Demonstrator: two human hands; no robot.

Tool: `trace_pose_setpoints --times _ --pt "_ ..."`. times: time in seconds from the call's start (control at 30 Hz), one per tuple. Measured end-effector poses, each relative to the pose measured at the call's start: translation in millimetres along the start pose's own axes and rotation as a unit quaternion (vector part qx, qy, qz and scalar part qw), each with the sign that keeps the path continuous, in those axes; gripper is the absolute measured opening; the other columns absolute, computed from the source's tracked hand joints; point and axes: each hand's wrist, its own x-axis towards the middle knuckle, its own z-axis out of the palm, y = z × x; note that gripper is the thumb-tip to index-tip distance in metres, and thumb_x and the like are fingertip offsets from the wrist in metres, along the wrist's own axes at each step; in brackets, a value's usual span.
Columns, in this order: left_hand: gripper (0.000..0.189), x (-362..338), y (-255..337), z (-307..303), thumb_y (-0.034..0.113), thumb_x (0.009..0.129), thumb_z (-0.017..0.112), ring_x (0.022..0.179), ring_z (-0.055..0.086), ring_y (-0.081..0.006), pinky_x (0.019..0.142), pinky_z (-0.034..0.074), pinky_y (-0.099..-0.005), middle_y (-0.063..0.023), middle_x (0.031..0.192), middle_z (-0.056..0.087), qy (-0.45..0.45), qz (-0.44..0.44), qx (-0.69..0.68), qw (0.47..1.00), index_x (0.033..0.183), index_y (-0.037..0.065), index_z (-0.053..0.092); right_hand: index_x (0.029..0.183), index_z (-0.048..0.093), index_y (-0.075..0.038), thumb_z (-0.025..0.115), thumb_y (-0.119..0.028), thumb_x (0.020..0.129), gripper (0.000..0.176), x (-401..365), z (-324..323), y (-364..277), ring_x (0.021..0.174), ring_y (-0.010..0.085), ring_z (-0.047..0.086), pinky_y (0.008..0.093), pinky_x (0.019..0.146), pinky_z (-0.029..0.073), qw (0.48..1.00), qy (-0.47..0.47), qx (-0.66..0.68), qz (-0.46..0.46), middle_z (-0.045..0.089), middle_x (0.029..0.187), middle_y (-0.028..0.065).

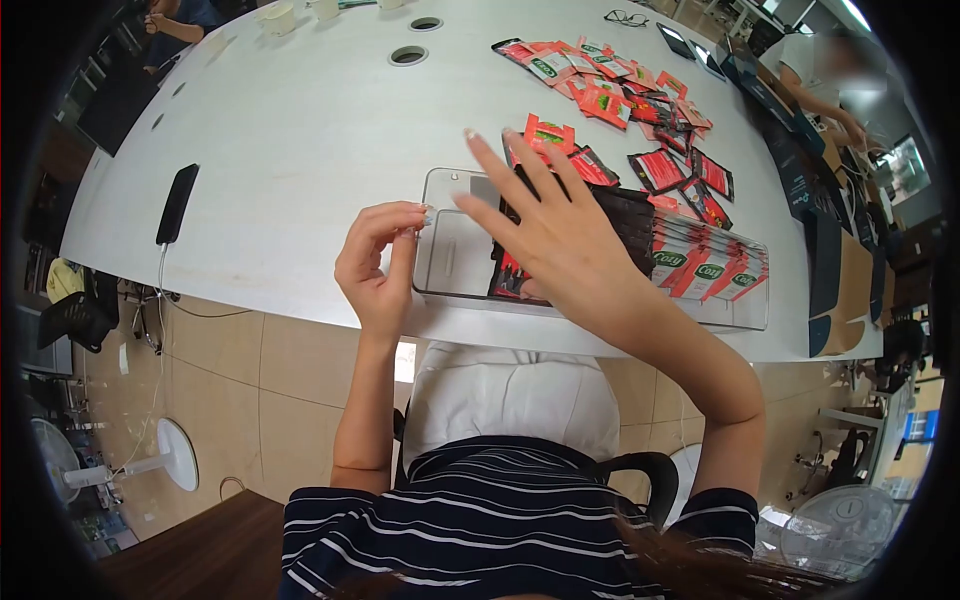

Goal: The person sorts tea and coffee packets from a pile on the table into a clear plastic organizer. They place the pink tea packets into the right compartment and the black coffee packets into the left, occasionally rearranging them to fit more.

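Note:
A clear plastic box (440,282) lies lengthwise along the front edge of the white table. Black packets stand in a row at its middle, and red-and-white packets marked "Cozy" (708,266) fill its right part. My left hand (378,262) is closed in a pinch, thumb and forefinger right at the box's left rim. Above the black packets (628,222) spreads my right hand (560,235), fingers stretched apart and slightly blurred. Its thumb reaches down by the packets' near side, partly hiding them.
Loose red and black packets (605,102) are heaped beyond the box. A black phone (178,205) with a white cable lies to the left. Paper cups (278,18), cable holes (408,56) and glasses (626,18) are farther back. Cardboard boxes (838,285) line the right side; a person (815,80) works behind them.

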Motion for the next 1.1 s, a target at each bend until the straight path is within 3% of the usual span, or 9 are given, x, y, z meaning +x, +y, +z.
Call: trace_pose_setpoints --times 0.13,0.33,0.43,0.63,0.73,1.1 --pt "0.015 0.1 1.8 2.1 -0.008 0.084 0.051 0.083 0.06 -0.0141 0.07 0.048 -0.0231 -0.0108 0.095 0.062 0.016 -0.009 0.0 1.0 0.09 -0.001 0.062 0.146 0.014 -0.016 0.087 -0.031 0.047 0.123 0.4 8.2 1.8 0.126 0.0379 0.035 0.0516 0.106 0.025 0.997 0.004 0.0 0.077 0.023 0.144 0.0211" --pt "0.014 -0.8 3.3 2.9 -0.008 0.083 0.053 0.083 0.061 -0.0145 0.07 0.048 -0.0232 -0.0106 0.094 0.063 0.023 -0.021 0.006 1.0 0.089 0.0 0.063 0.146 0.013 -0.017 0.086 -0.025 0.051 0.12 0.7 14.8 -1.4 0.116 0.0356 0.044 0.0579 0.103 0.023 0.993 0.005 -0.052 0.104 0.037 0.133 0.0208" --pt "0.014 -1.1 2.8 2.6 -0.007 0.083 0.053 0.083 0.06 -0.0142 0.07 0.048 -0.023 -0.0105 0.094 0.063 0.022 -0.024 0.004 0.999 0.088 0.0 0.063 0.147 0.014 -0.017 0.083 -0.018 0.055 0.115 1.1 14.1 -3.2 0.106 0.0323 0.049 0.0551 0.103 0.025 0.993 -0.009 -0.029 0.112 0.044 0.123 0.0188" --pt "0.013 -1.8 0.4 1.4 -0.006 0.087 0.05 0.083 0.058 -0.0122 0.067 0.046 -0.022 -0.0108 0.097 0.061 0.005 -0.002 0.02 1.0 0.09 0.0 0.061 0.147 0.017 -0.017 0.077 -0.009 0.059 0.106 -0.3 18.4 -3.4 0.092 0.0262 0.052 0.0389 0.091 0.037 0.995 0.043 -0.03 0.087 0.048 0.114 0.0157" --pt "0.014 -1.8 0.2 1.1 -0.006 0.087 0.049 0.083 0.058 -0.0121 0.067 0.046 -0.0219 -0.0107 0.097 0.061 0.005 0.0 0.022 1.0 0.09 0.0 0.061 0.146 0.018 -0.019 0.078 -0.01 0.058 0.107 -2.6 15.8 1.2 0.094 0.025 0.053 0.035 0.086 0.039 0.996 0.044 -0.021 0.07 0.049 0.116 0.0155" --pt "0.013 -1.6 1.1 2.2 -0.008 0.083 0.053 0.084 0.06 -0.0145 0.07 0.048 -0.0231 -0.0109 0.095 0.063 0.016 -0.002 0.021 1.0 0.088 -0.001 0.062 0.144 0.023 -0.023 0.083 -0.024 0.05 0.112 -9.2 7.2 14.3 0.105 0.0269 0.051 0.0402 0.096 0.037 0.997 0.035 0.057 0.032 0.044 0.131 0.0147"
